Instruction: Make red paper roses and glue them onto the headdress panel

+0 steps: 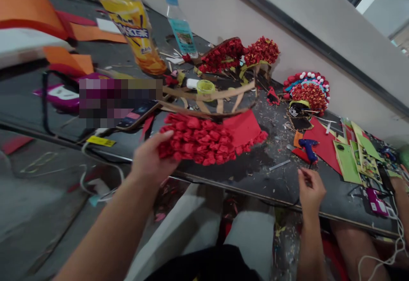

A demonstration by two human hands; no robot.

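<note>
My left hand point(152, 157) is closed on the left end of a red card piece point(204, 142) covered with rows of crumpled red paper balls. A flat patch at its upper right is bare red card. The piece is held above the table's front edge. Over at the right, my right hand point(311, 190) has its thumb and fingers pinched together; whatever they hold, if anything, is too small to make out. Just beyond it lies a blue glue gun point(309, 148). A curved cardboard frame point(220, 106) with cross strips lies behind the red piece.
Bottles of yellow drink point(134, 30) and water point(181, 30) stand at the back. Red paper-covered shapes point(230, 54) and a round beaded headpiece point(308, 91) lie along the wall. Green and red card sheets point(347, 162) are at right. Another person's arm point(401, 196) shows at the right edge.
</note>
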